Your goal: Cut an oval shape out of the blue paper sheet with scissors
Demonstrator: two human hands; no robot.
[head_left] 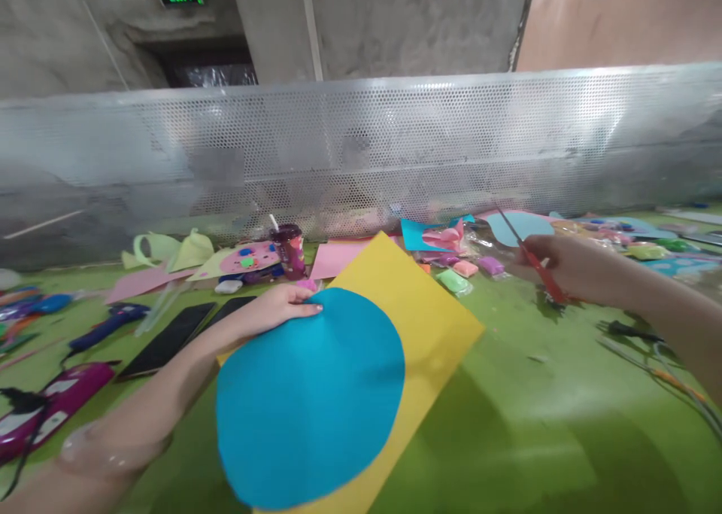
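A large round piece of blue paper (316, 401) is held up over a yellow sheet of paper (417, 311). My left hand (287, 307) pinches the top edge of the blue piece, thumb on its front; whether the yellow sheet is in the same grip I cannot tell. Over to the right, my right hand (544, 262) is closed around red-handled scissors (544, 277), their blades pointing up and to the left. The scissors are apart from both papers.
Behind stands a perforated metal screen (361, 153). Along it lie a dark cup with a straw (289, 250), pink paper (344, 258) and small colored packets (454, 281). At left are a glue gun (107, 329), a black phone (169, 341) and a magenta power strip (62, 401); at right, a cable (665, 363).
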